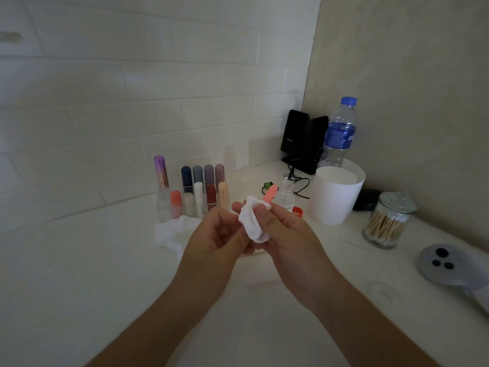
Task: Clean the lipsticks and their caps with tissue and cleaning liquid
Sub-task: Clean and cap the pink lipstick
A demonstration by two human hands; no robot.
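A pink lipstick (270, 195) sticks up from a folded white tissue (252, 221) held between both hands over the white counter. My right hand (288, 234) grips the tissue-wrapped lipstick, thumb pressed on the tissue. My left hand (221, 231) has its fingers curled against the tissue's left side; what they hold is hidden. Behind them stands a small clear bottle of cleaning liquid (287, 193), uncapped, with its red cap (298, 211) beside it. A clear organizer (193, 197) holds several capped lipsticks, with a purple lipstick (162, 172) at its left.
A crumpled tissue (172, 233) lies in front of the organizer. A white cup (336, 193), a water bottle (340, 133), black speakers (304, 140) and a glass jar of cotton swabs (387, 221) stand at the right. A grey device (447, 263) lies at the counter's right edge.
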